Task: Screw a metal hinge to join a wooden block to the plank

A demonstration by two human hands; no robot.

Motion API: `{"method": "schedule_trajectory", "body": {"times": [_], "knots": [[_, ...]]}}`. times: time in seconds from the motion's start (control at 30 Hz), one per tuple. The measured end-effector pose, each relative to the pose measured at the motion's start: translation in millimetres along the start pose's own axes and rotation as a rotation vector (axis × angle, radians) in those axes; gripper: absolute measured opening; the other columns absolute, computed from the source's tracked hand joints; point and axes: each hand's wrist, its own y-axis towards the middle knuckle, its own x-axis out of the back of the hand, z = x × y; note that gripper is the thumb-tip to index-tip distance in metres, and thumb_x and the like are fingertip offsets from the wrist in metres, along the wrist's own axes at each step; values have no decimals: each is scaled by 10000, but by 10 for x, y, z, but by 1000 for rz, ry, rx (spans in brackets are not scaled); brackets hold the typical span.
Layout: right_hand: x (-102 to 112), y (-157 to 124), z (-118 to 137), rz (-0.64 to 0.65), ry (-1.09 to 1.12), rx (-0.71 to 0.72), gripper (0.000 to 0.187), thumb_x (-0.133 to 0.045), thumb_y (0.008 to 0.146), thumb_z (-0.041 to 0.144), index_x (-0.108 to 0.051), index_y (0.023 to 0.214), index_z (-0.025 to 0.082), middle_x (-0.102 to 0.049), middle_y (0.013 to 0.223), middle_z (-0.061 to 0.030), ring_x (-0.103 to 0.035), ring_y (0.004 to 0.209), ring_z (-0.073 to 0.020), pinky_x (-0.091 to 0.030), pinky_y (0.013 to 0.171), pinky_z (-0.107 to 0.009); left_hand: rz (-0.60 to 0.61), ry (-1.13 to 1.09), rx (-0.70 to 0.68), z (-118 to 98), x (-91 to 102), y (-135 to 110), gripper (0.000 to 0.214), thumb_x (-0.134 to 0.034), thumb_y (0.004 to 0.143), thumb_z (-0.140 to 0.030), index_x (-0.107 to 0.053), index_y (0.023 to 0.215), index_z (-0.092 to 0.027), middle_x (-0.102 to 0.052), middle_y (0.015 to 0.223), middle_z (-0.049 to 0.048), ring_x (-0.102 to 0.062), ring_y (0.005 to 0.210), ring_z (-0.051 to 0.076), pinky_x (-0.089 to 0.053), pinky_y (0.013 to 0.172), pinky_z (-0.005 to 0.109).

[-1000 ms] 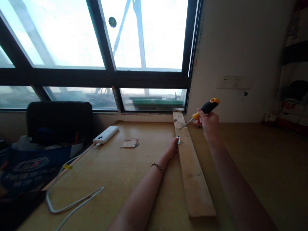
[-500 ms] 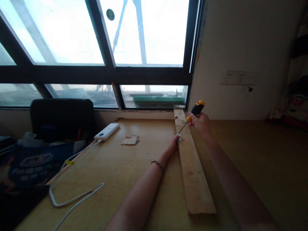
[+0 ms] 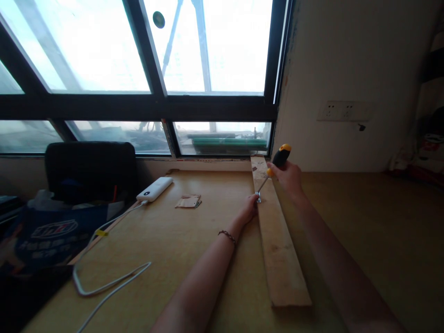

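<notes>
My right hand (image 3: 288, 178) is closed around a screwdriver (image 3: 280, 157) with a black and yellow handle. Its shaft slants down to the left, and the tip meets a small silver metal plate (image 3: 258, 197). That plate lies at the left edge of a long wooden plank (image 3: 277, 245). At the same spot my left hand (image 3: 250, 208) grips the plate against the plank's edge with its fingertips. Most of the left fingers are hidden, and a dark braided bracelet circles that wrist.
The plank lies on a wooden tabletop (image 3: 166, 249), its far end at the window wall. To the left are a torn cardboard piece (image 3: 188, 200) with small metal bits, a white power bank (image 3: 155, 189) and its white cable (image 3: 104, 292). A black chair (image 3: 90, 162) stands beyond the left edge.
My right hand and the screwdriver handle have shifted slightly left, with the handle more upright. The tip stays at the metal plate, and my left hand holds its place.
</notes>
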Motion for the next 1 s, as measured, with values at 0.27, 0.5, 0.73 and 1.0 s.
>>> {"method": "schedule_trajectory", "body": {"times": [0.27, 0.5, 0.73, 1.0], "knots": [[-22, -26, 94, 237, 433, -145, 446, -717, 532, 442, -598, 849, 152, -668, 815, -57, -573, 504, -124, -432, 419, -226, 36, -27, -26, -2, 6, 0, 183, -564, 715, -244, -598, 819, -97, -607, 654, 31, -559, 528, 124, -472, 590, 264], [34, -44, 184, 281, 509, -214, 420, -755, 475, 376, -587, 790, 154, -658, 771, -51, -618, 563, -160, -503, 494, -270, 22, -63, -8, -16, -22, -14, 186, -568, 713, -235, -597, 825, -89, -636, 693, 57, -589, 569, 143, -486, 612, 274], [-20, -21, 57, 57, 170, -189, 369, -711, 536, 446, -596, 691, 132, -616, 589, -48, -612, 531, -198, -434, 409, -241, 10, -75, 46, -30, -14, -11, 176, -546, 726, -225, -587, 836, -94, -639, 699, 61, -594, 561, 144, -494, 573, 269], [103, -20, 189, 281, 580, -298, 310, -740, 515, 237, -550, 743, 149, -660, 769, -45, -639, 543, -152, -536, 474, -238, 16, -80, 55, -44, -17, -16, 179, -539, 724, -213, -585, 845, -89, -644, 706, 72, -599, 572, 147, -506, 578, 268]]}}
